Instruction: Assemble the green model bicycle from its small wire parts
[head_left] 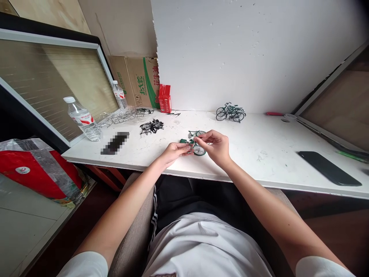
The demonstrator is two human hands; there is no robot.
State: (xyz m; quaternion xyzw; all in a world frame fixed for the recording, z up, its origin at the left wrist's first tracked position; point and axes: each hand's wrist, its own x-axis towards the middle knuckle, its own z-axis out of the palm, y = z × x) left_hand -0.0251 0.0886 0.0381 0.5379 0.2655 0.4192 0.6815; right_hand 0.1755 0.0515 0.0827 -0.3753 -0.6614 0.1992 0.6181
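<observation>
Head view: your left hand and right hand both pinch one green model bicycle — fingers closed on it — over the white tabletop.

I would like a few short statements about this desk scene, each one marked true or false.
1. The left hand and right hand hold the green model bicycle. True.
2. The black phone lies left of the hands. False: it lies to their right.
3. Finished model bicycles stand by the white wall. True.
4. The nearer water bottle has no cap. False: its white cap is on.
</observation>
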